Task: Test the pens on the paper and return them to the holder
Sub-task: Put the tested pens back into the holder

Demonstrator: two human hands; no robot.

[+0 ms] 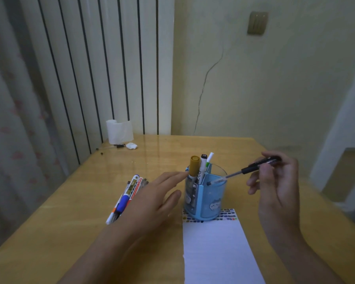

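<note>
A blue pen holder (pixel 210 203) stands on the top edge of a white paper (pixel 215 249) that carries rows of coloured test marks. A gold marker (pixel 194 166) and two more pens stand in its back left compartment. My right hand (pixel 275 181) grips a black pen (pixel 248 170), tilted, with its tip inside the holder's right compartment. My left hand (pixel 158 197) hovers with fingers spread, fingertips close to the gold marker. A bundle of loose pens (pixel 125 198) lies on the table left of that hand, partly hidden by it.
The wooden table (pixel 74 226) meets a wall and a radiator at the back. A tissue roll (pixel 119 131), a crumpled tissue (pixel 131 145) and a small dark item lie at the far left corner. A curtain hangs to the left.
</note>
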